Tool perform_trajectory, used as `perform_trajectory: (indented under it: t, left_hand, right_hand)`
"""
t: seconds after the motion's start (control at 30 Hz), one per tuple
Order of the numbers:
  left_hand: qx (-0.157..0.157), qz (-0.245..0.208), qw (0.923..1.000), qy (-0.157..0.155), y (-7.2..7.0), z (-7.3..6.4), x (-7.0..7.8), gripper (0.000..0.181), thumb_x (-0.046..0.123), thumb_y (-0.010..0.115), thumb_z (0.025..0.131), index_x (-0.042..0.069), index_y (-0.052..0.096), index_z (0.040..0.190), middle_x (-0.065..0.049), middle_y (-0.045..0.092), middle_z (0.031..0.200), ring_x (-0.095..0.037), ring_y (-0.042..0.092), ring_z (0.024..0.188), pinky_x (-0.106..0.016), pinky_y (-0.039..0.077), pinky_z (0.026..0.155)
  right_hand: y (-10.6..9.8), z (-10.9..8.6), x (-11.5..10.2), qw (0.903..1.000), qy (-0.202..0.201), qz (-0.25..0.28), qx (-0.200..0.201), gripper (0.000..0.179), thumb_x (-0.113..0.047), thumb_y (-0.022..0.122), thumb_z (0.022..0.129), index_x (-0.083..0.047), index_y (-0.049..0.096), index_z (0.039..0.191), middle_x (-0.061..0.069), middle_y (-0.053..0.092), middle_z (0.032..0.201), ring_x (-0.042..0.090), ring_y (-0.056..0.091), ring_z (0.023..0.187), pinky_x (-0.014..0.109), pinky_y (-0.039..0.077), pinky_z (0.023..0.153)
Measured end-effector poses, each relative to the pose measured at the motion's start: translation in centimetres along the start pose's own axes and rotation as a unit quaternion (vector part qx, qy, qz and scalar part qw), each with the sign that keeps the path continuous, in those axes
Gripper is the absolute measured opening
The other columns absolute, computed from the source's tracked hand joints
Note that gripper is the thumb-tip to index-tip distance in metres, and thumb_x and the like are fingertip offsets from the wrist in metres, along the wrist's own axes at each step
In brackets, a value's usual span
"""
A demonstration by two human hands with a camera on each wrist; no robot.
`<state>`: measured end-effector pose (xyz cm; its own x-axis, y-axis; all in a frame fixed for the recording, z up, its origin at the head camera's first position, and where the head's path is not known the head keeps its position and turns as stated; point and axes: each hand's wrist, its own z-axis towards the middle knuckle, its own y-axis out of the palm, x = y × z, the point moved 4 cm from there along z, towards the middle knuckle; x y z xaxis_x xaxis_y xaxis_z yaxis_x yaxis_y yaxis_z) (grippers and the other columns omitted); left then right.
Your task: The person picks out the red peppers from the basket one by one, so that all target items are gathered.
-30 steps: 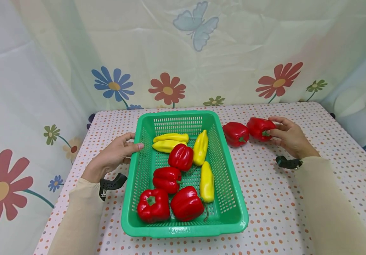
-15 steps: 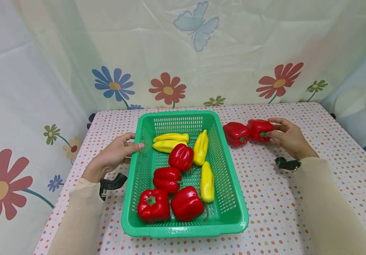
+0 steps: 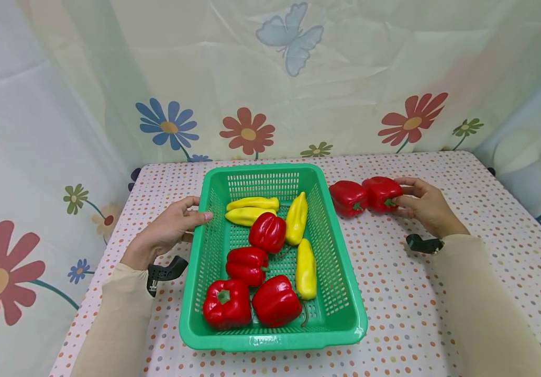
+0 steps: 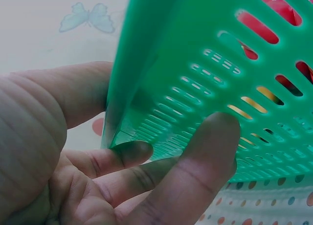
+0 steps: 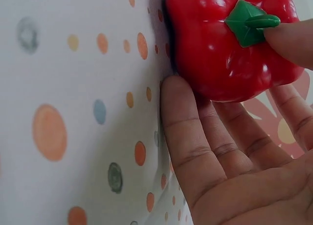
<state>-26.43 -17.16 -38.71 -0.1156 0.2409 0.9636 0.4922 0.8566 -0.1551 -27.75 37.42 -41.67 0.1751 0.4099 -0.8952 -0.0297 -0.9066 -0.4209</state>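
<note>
In the head view, my left hand point(image 3: 168, 228) grips the left rim of a green perforated plastic basket point(image 3: 270, 343), thumb over the rim. The left wrist view shows its fingers against the basket's slotted outer wall. At the right, my right hand point(image 3: 428, 209) holds a red bell pepper point(image 3: 379, 192) low at the tabletop. In the right wrist view, the thumb point(image 5: 298, 41) is at the pepper's green stem and the fingers lie along its side. Immediately left of that pepper, a second red bell pepper point(image 3: 347, 198) lies by the basket.
Inside the basket are several red bell peppers point(image 3: 277, 302) and several long yellow peppers point(image 3: 306, 269). A dotted cloth point(image 3: 402, 314) covers the table, and a flowered curtain point(image 3: 195, 63) hangs behind and at both sides.
My right hand has shifted slightly left and down with its bell pepper, which now sits closer against the neighbouring one. My left hand and the basket have stayed put.
</note>
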Motion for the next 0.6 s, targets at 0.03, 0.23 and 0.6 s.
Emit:
perform_trajectory:
  t: [0.03,0.23,0.6]
  left_hand:
    - [0.0,0.0,1.0,0.0,0.0,0.0,0.0,0.052,0.019,0.061,0.107,-0.006,0.036,0.145,-0.03,0.07,0.121,-0.032,0.079,0.09,-0.05,0.065,0.077]
    - [-0.003,-0.002,1.0,0.002,0.02,0.0,0.01,0.051,0.018,0.06,0.107,-0.006,0.036,0.145,-0.032,0.069,0.122,-0.032,0.079,0.09,-0.05,0.065,0.076]
    - [-0.003,-0.005,1.0,0.002,0.02,0.01,0.05,0.049,0.017,0.06,0.107,-0.005,0.037,0.144,-0.03,0.07,0.122,-0.031,0.079,0.089,-0.05,0.065,0.076]
  right_hand:
    - [0.01,-0.03,0.01,1.0,-0.001,-0.001,-0.001,0.06,-0.016,0.056,0.107,-0.007,0.032,0.161,0.025,0.033,0.158,0.025,0.048,0.124,0.025,0.062,0.086]
    - [0.06,-0.17,0.13,1.0,-0.006,-0.003,0.001,0.059,-0.018,0.057,0.108,-0.007,0.033,0.16,0.023,0.035,0.156,0.022,0.051,0.12,0.026,0.062,0.087]
    - [-0.15,-0.64,0.16,0.9997,-0.02,0.01,-0.006,0.059,-0.03,0.055,0.109,-0.008,0.034,0.16,0.004,0.048,0.14,0.003,0.056,0.106,0.024,0.062,0.084]
